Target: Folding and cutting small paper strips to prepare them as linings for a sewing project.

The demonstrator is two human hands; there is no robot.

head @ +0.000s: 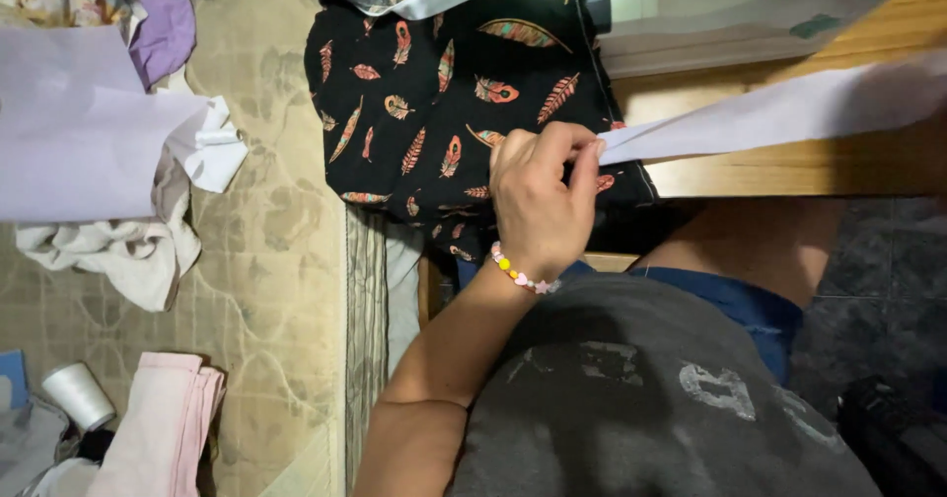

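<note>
My left hand [538,201], with a beaded bracelet [518,275] on the wrist, rests on a black fabric [434,93] printed with orange and pink feathers. Its fingertips are pinched on the end of a long pale lavender fabric strip [769,112], right at the black fabric's right edge. The strip runs off to the right over a wooden table [789,167]. The black fabric hangs over the table's left end and front edge. My right hand is out of sight. My grey shirt and blue shorts fill the lower right.
A beige patterned surface [266,260] on the left holds a lavender sheet [79,132], crumpled off-white cloths [128,250], folded pink cloth [163,428] and a white cone-shaped spool [77,393]. More pale fabric [691,14] lies at the table's back. Dark floor shows at right.
</note>
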